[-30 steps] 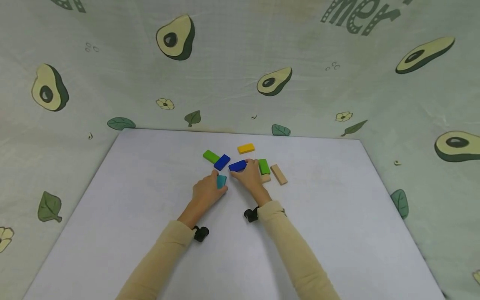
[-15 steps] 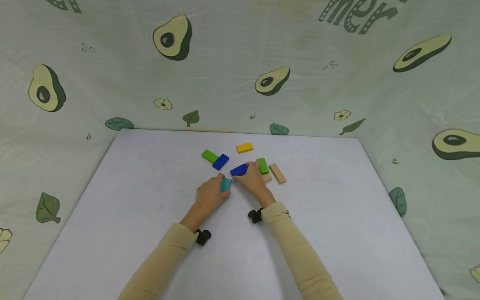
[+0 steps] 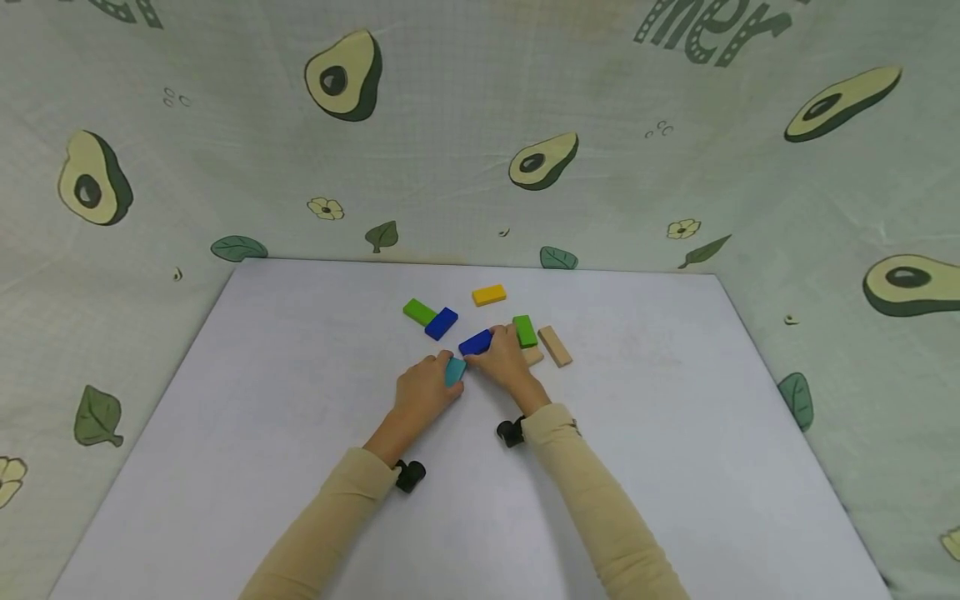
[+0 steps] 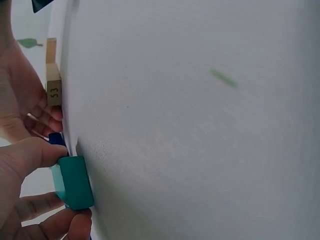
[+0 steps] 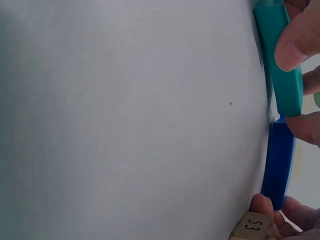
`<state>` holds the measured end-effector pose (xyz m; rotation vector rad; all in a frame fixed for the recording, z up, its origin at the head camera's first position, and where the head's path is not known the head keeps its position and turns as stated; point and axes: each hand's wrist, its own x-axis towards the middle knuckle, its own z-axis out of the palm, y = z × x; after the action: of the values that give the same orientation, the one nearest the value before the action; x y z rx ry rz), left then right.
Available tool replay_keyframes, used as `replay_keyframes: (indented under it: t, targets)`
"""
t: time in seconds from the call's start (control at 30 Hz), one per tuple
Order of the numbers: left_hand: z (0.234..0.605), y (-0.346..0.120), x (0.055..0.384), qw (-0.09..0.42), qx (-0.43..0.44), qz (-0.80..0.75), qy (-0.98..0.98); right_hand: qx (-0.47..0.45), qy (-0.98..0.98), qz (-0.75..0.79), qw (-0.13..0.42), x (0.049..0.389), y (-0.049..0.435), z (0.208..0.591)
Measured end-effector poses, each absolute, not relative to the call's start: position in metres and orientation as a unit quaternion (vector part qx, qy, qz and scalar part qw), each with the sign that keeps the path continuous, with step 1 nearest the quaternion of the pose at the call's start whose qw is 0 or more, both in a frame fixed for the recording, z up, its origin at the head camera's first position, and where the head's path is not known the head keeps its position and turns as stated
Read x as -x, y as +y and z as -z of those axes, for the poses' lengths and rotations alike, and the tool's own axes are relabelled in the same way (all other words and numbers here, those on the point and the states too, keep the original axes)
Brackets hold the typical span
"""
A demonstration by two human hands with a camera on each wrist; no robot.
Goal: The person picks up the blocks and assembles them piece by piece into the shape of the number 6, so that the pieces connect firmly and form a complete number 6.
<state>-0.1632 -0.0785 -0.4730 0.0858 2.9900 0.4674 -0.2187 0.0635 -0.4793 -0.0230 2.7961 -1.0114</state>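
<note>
since a second ago the teal block (image 3: 455,372) has slid rightward and the blue block (image 3: 475,342) has come a little nearer, so their ends now sit close, at an angle (whether they touch, i cannot tell). both are near the middle of the tabletop (image 3: 262,375). the left hand (image 3: 425,387) pinches the teal block, thumb toward the near side and fingers toward the far side, parted only as far as the block asks. the right hand (image 3: 504,358) grips the blue block likewise, its thumb near the meeting ends.

to join them neatly, i'd keep both blocks flat, ease that thumb clear of the seam and push gently.

room is tight beyond the right hand: a numbered wooden block (image 4: 54,85) sits close by its fingers, against the right green block (image 3: 525,331), with a plain wooden block (image 3: 555,347) just beside. the other blue block (image 3: 441,324) lies against the left green block (image 3: 420,312), and a yellow block (image 3: 489,295) lies nearer the back edge. leftward and on the near side there's plenty of bare surface.
</note>
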Motion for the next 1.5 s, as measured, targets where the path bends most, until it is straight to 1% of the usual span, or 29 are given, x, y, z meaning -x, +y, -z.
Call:
replay_keyframes:
  t: [0.2,0.43,0.57,0.8,1.0,1.37,1.5]
  targets:
    - [0.473,-0.078,0.163,0.051,-0.034,-0.152,0.987,0.023,0.944,0.319,0.081,0.218,0.063,0.479]
    - [0.473,-0.08,0.162,0.066,-0.021,-0.149,0.986,0.022,0.943,0.315,0.1,0.217,0.064,0.475]
    - [0.474,-0.082,0.162,0.065,-0.018,-0.16,0.985,0.018,0.935,0.34,0.102,0.215,0.066,0.471]
    - [0.476,-0.084,0.161,0.06,-0.016,-0.186,0.981,0.021,0.915,0.398,0.067,0.204,0.074,0.46]
    - [0.476,-0.082,0.161,0.057,-0.014,-0.181,0.982,0.029,0.899,0.434,0.052,0.187,0.081,0.453]
    - [0.474,-0.078,0.166,0.058,-0.018,-0.195,0.979,0.041,0.892,0.449,0.013,0.16,0.101,0.448]
    - [0.474,-0.077,0.169,0.056,-0.018,-0.198,0.978,0.063,0.9,0.431,-0.008,0.156,0.109,0.449]
